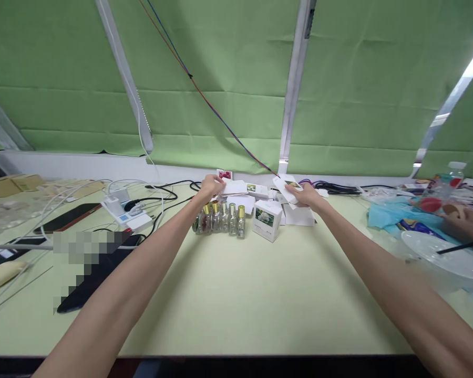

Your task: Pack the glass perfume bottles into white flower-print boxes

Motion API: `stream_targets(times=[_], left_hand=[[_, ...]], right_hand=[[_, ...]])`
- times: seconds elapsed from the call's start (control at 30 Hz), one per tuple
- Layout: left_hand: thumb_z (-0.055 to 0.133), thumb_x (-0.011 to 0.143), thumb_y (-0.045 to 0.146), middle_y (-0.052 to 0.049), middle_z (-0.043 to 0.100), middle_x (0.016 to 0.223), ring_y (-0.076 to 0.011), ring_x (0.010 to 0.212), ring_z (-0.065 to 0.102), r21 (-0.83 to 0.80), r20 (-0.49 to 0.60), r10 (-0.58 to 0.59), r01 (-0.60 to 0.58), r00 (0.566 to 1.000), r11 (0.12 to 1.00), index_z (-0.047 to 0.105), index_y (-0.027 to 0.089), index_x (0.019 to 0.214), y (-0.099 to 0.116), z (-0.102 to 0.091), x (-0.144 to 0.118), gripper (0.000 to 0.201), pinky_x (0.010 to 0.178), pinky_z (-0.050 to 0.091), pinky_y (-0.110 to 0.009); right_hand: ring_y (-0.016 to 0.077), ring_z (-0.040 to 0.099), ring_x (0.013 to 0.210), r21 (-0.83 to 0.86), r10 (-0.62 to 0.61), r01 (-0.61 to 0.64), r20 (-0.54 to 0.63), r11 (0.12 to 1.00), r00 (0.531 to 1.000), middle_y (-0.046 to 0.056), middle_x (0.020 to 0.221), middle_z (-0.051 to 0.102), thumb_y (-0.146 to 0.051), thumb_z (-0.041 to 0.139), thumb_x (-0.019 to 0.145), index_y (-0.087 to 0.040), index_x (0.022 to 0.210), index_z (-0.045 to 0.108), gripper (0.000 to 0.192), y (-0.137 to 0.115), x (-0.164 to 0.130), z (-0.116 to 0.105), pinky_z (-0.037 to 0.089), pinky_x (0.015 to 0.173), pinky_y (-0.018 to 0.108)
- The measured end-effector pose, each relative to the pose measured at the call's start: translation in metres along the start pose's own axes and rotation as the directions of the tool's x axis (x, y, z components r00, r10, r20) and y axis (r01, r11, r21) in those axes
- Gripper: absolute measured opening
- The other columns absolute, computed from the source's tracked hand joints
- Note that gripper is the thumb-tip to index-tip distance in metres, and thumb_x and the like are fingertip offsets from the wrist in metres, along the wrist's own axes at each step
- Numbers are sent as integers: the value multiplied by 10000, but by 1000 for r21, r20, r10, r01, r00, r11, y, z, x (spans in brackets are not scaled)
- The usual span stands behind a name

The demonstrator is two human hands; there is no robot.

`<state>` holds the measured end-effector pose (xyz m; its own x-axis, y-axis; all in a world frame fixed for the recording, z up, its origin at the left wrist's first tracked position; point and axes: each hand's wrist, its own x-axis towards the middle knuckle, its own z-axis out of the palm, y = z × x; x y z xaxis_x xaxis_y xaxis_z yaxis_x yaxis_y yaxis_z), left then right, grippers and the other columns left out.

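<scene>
Right hand [306, 194] clamps a flower-printed carton [284, 190], left hand [212, 186] a white carton [235, 187]; the box [266, 221] bears illegible print.

Even, fairly bright light fills the scene, with white glare on the window bar [463, 86] at far right and soft shadows on the table [236, 304] beside the left arm [142, 273] and right arm [382, 270]. The wide lens stretches both arms nearward; pixel blocks [73, 257] mask a left patch, and the bowl [421, 252] at right looks blurred.
</scene>
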<state>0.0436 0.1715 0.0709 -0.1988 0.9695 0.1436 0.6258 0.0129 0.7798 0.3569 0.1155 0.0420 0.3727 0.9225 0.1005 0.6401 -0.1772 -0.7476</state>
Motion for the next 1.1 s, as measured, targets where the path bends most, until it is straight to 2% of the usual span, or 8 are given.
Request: stream_targets(times=[0.2, 0.53, 0.63, 0.7, 0.77, 0.93, 1.0, 1.1], left_hand=[[822, 670, 190, -70, 680, 679, -209, 649, 637, 256, 48, 81, -91, 996, 962, 722, 157, 879, 6, -3, 2, 234, 598, 440, -280], [651, 882, 306, -173, 681, 1226, -314, 1146, 625, 449, 62, 372, -359, 926, 818, 755, 176, 1103, 31, -13, -28, 277, 919, 466, -357], [677, 872, 421, -82, 721, 1191, -248, 1105, 638, 387, 262, 512, -575, 818, 721, 765, 236, 1106, 52, -14, -54, 312, 925, 449, -294], [721, 831, 438, -74, 733, 1174, -242, 1072, 644, 235, 569, 592, -803, 571, 548, 749, 218, 1163, 64, -10, -72, 399, 879, 445, -277], [790, 756, 419, -72, 737, 1151, -247, 1029, 647, 179, 704, 553, -865, 445, 468, 716, 229, 1237, 73, -1, -86, 523, 782, 435, -270], [733, 764, 289, -82, 725, 967, -235, 875, 637, 289, 725, 540, -900, 428, 325, 752, 207, 1036, 81, 20, -106, 284, 613, 342, -275], [683, 797, 348, -86, 696, 858, -219, 753, 603, 294, 720, 554, -907, 417, 301, 734, 176, 916, 81, 22, -111, 215, 563, 303, -290], [644, 807, 414, -77, 640, 729, -205, 656, 537, 270, 719, 565, -911, 405, 311, 673, 160, 779, 80, 20, -121, 257, 533, 275, -309]], right_hand=[[374, 512, 1333, -232, 53, -39, 54, 972, 997, 271, 1431, 534, -518, 702, 863, -95, 1384, 477, 708, -3, 4, 31, 433, 1058, 465], [442, 393, 1396, -364, 6, 9, 41, 931, 999, 251, 1488, 437, -745, 520, 877, -180, 1468, 458, 820, -3, -18, 45, 322, 1096, 550], [440, 375, 1400, -293, -91, 73, -46, 953, 995, 214, 1496, 434, -730, 426, 925, -228, 1464, 477, 738, -5, -29, 39, 237, 1129, 610], [410, 395, 1387, -180, -180, 158, -114, 971, 977, 205, 1448, 490, -652, 327, 990, -211, 1410, 527, 641, -5, -40, 34, 259, 1129, 598], [342, 460, 1347, -109, -241, 229, -113, 967, 964, 175, 1365, 577, -572, 201, 1036, -204, 1325, 580, 602, -4, -52, 27, 342, 1116, 509], [248, 668, 1072, 329, -336, 258, 206, 908, 919, 145, 1231, 657, -695, 118, 998, -176, 1315, 565, 755, 4, -89, 3, 530, 940, 365], [252, 638, 1160, 411, -429, 266, 379, 872, 820, 129, 1337, 608, -752, 326, 951, -230, 1426, 487, 723, 12, -100, -5, 521, 984, 375], [289, 574, 1255, 333, -429, 287, 519, 898, 739, 120, 1410, 560, -611, 776, 755, -277, 1482, 425, 874, 24, -109, -10, 503, 1016, 418]])
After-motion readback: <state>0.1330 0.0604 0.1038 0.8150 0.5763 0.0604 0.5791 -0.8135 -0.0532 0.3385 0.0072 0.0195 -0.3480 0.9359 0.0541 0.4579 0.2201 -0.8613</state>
